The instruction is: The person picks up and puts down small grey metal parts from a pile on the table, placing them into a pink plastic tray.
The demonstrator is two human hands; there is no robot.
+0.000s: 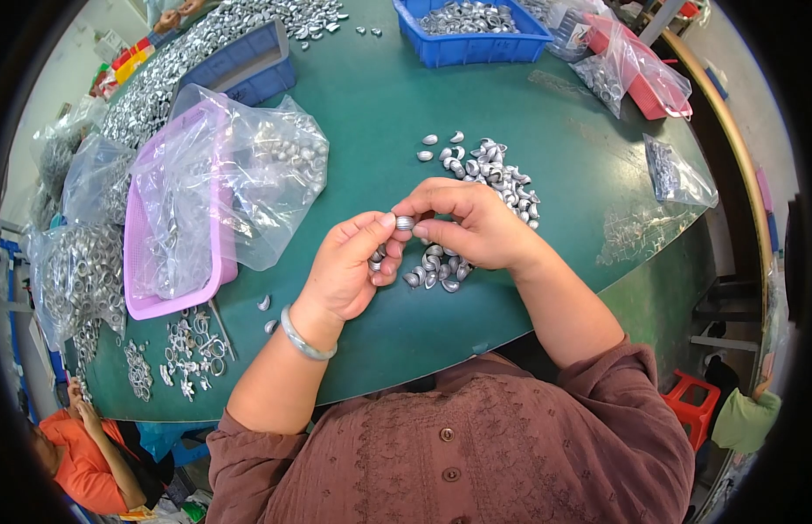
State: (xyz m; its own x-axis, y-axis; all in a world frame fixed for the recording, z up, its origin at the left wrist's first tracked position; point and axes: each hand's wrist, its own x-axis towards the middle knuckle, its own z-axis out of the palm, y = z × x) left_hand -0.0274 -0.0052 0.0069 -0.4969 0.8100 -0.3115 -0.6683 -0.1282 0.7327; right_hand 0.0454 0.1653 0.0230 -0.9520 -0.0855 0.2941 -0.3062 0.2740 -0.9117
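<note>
Between the fingertips of both hands is a small ribbed silver metal piece (pixel 405 224). My left hand (pixel 343 272) pinches its left end, and more silver pieces (pixel 376 260) sit tucked in the curled fingers. On the other end, my right hand (pixel 477 223) has thumb and fingers closed. Curved, shell-like silver pieces (pixel 516 188) lie heaped just beyond the right hand, and several more of them (pixel 436 268) spread beneath it on the green tabletop (pixel 397 349). Two loose ones (pixel 264 303) rest left of my left wrist.
A lilac basket (pixel 222 253) with a clear bag of parts stands at left, near ring-like metal parts (pixel 196 345). Blue bins (pixel 476 52) and a large silver heap (pixel 179 70) occupy the far side. Bagged parts (pixel 677 172) lie right. A co-worker in orange (pixel 91 463) sits lower left.
</note>
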